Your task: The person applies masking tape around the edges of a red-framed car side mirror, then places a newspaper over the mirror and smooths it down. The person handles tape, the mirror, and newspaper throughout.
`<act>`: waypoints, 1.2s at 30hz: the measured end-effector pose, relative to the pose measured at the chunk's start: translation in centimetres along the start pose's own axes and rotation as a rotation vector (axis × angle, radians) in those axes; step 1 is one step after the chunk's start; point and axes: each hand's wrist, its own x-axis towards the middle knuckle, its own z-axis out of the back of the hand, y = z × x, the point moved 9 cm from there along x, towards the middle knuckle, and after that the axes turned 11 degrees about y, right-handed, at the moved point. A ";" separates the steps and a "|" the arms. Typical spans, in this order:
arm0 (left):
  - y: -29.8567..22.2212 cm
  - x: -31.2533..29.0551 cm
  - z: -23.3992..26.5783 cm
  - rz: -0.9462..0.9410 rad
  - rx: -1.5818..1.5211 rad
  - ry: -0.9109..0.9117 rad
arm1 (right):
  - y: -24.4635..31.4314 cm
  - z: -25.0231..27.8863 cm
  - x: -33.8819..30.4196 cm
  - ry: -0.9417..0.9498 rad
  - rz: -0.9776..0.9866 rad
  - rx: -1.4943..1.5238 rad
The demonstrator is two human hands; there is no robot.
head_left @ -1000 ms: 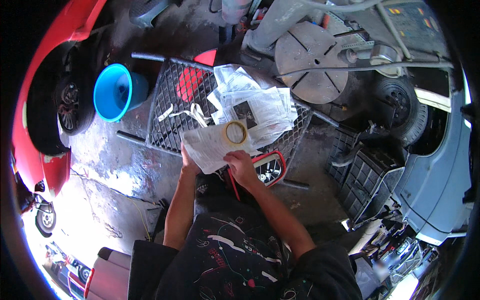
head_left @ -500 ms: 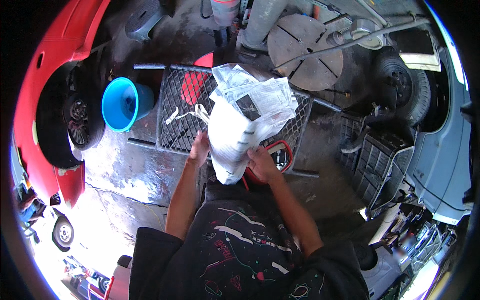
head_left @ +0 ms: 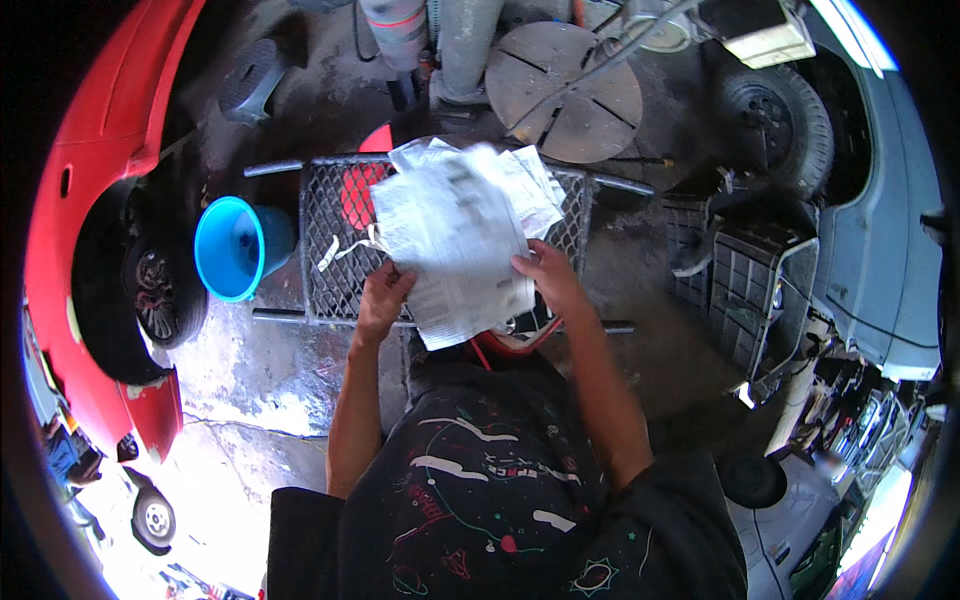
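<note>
Between my hands a sheet of newspaper is spread out, blurred in its upper part. My left hand pinches its left edge, and my right hand grips its right edge. More newspaper sheets lie behind it on a metal mesh stand. A pale strip of tape or cloth rests on the mesh left of the paper. Near my waist, partly under the newspaper, is a red-rimmed part with a shiny face. A red piece shows at the far left of the mesh.
A blue bucket stands left of the stand, near a red car body. Beyond the stand is a round slotted metal plate. On the right are a black crate, a tire and a grey vehicle body.
The newspaper, earlier bunched upright and folded between my hands, is now opened out flatter. Both hands have moved to its side edges, and my view has shifted slightly.
</note>
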 end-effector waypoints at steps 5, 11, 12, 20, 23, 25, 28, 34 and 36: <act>-1.3 2.2 -2.1 -0.003 -0.152 0.097 | 2.5 2.2 -0.6 -0.048 -0.125 -0.272; -2.7 3.5 -1.0 -0.176 -0.175 -0.092 | 2.0 3.8 -1.3 -0.032 -0.147 -0.361; -2.8 3.5 -1.1 -0.181 -0.147 -0.115 | 2.1 4.2 -1.6 -0.041 -0.143 -0.434; -3.5 4.8 -6.2 -0.167 -0.023 0.062 | 1.0 5.6 -4.1 -0.142 -0.116 -0.021; -3.6 5.5 -7.1 -0.106 0.054 0.044 | 1.6 6.8 -5.0 -0.273 -0.110 0.050; -3.6 5.7 -7.9 -0.064 0.100 0.070 | 2.4 6.9 -5.6 -0.259 -0.078 -0.028; -5.2 5.3 -9.1 -0.148 0.086 0.204 | 3.2 7.1 -6.7 -0.272 -0.019 -0.026; -6.2 4.6 -8.9 -0.097 -0.041 0.291 | 3.1 5.9 -7.4 -0.159 -0.119 -0.100; -7.2 4.9 -8.4 -0.201 -0.080 0.267 | 3.6 5.5 -7.3 -0.148 -0.109 -0.093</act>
